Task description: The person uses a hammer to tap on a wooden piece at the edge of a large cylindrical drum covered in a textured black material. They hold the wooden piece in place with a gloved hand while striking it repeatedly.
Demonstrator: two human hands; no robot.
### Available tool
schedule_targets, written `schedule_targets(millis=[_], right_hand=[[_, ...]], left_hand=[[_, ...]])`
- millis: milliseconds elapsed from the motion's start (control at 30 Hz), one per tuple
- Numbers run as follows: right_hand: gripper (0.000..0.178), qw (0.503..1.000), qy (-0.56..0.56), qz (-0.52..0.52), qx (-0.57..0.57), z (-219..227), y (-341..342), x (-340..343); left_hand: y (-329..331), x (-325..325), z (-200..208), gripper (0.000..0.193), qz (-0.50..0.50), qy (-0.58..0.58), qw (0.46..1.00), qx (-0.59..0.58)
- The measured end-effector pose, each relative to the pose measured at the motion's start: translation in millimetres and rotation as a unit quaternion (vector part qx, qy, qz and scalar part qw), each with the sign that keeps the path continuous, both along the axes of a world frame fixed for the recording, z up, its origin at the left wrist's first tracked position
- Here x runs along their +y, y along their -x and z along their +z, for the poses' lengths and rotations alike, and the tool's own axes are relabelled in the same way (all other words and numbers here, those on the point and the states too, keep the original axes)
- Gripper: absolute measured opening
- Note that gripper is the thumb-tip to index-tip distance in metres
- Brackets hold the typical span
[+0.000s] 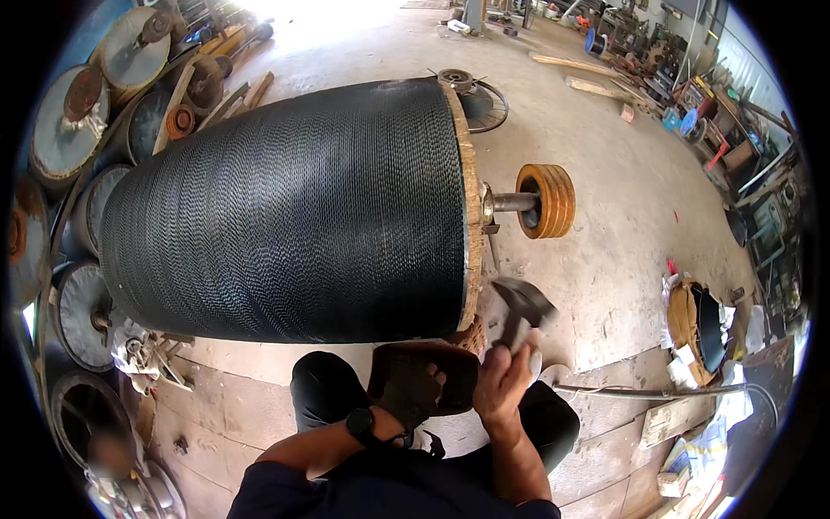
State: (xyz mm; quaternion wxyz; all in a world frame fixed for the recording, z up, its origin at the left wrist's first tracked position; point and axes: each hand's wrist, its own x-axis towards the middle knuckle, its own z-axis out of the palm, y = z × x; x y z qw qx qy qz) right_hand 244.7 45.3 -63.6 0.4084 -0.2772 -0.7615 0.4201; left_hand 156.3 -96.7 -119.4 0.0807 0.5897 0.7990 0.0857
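Below the big drum's wooden end, my right hand (504,381) is clamped round the handle of a hammer (521,309), its blurred head up near the flange. My left hand (421,387) grips a dark brown pad (424,381) beside it. Beyond stands the black wire-wound drum (294,212), its shaft carrying an orange pulley (546,201).

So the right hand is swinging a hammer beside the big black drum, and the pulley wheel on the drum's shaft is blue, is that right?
Not quite: the pulley wheel on the drum's shaft is orange-yellow, not blue, as the head view shows. The rest holds: the right hand grips a hammer, blurred with motion, beside the big black drum.
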Motion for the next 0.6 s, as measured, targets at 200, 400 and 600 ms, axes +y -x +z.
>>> schedule_targets(millis=[200,400,600], right_hand=[[0.023,0.983,-0.125,-0.014,-0.135,-16.6,15.6,14.8],[0.032,0.990,0.000,-0.019,0.141,0.3,-0.5,-4.3],[0.016,0.987,-0.041,0.013,-0.153,-18.7,3.3,7.2]], left_hand=[[-9.9,1.3,-24.8,0.022,-0.003,-0.047,0.999,-0.021],[-9.3,4.1,-29.7,0.021,-0.031,-0.031,0.998,0.043],[-9.1,-5.6,-40.2,0.023,0.010,-0.094,0.995,-0.008]])
